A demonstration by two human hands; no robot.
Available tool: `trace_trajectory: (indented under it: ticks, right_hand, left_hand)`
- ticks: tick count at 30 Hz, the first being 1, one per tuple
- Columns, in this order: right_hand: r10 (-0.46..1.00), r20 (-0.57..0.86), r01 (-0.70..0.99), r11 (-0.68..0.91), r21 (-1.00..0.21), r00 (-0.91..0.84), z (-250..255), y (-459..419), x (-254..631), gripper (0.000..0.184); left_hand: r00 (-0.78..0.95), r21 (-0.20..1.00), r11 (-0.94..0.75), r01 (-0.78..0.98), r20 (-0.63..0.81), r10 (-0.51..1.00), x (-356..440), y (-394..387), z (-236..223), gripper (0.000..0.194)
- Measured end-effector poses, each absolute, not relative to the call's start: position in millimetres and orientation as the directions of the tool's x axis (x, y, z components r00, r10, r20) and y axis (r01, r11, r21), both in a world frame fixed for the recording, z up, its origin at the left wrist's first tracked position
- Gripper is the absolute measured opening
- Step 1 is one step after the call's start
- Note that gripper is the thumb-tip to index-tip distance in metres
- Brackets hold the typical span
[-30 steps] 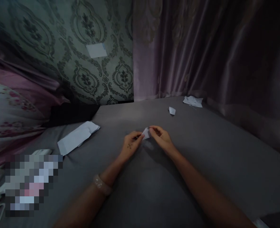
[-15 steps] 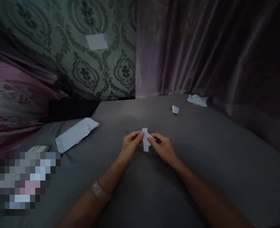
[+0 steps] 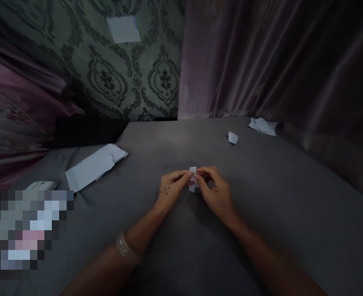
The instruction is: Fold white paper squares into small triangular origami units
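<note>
A small folded piece of white paper (image 3: 193,170) is held upright between both hands, over the middle of the grey sheet. My left hand (image 3: 174,187) pinches its left side between thumb and fingers. From the right, my right hand (image 3: 214,187) pinches the same paper, with the thumb against its near face. Fingertips cover the paper's middle, so the folds there are partly hidden. Its lower end shows below the thumbs.
White sheets (image 3: 90,167) lie in a stack on the left. A small folded paper (image 3: 233,137) and a pile of crumpled papers (image 3: 263,126) rest at the back right. A pixelated patch covers something at the lower left. Curtains (image 3: 246,61) hang along the right.
The paper was turned upright as a long strip with a flap at its right; now it looks shorter and narrower between my fingers. The view has tilted down slightly.
</note>
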State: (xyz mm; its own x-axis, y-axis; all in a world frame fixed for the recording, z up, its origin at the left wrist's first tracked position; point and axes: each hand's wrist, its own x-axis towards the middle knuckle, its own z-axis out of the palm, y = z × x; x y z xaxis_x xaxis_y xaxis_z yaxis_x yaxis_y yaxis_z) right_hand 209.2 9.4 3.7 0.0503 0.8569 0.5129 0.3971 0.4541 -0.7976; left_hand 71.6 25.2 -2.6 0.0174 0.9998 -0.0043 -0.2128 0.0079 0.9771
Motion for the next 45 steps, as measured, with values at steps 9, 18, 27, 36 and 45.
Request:
trace_trajectory:
  ticks: [9,18,27,36,45]
  right_hand:
    - [0.872,0.486,0.357,0.434,-0.827,0.066,7.6,10.8,208.5,0.004]
    - [0.882,0.468,0.343,0.425,-0.838,0.050,10.5,8.2,209.6,0.008]
    - [0.907,0.419,0.334,0.379,-0.863,0.053,12.2,8.0,210.7,0.010]
    - [0.880,0.456,0.342,0.390,-0.855,0.136,5.3,8.1,209.3,0.006]
    - [0.818,0.575,0.443,0.509,-0.738,0.018,7.2,5.0,208.9,0.019]
  left_hand:
    - [0.047,0.989,-0.086,-0.120,0.092,0.995,71.9,21.6,-2.4,0.017]
    - [0.072,0.974,-0.049,-0.220,0.066,0.995,74.1,22.1,-6.3,0.021]
    - [0.052,0.967,-0.012,-0.253,0.026,0.998,73.0,21.6,-1.0,0.020]
    - [0.047,0.957,0.024,-0.288,-0.011,0.999,74.9,19.7,-2.9,0.021]
    - [0.041,0.949,0.045,-0.312,-0.034,0.999,76.4,19.7,-1.6,0.019]
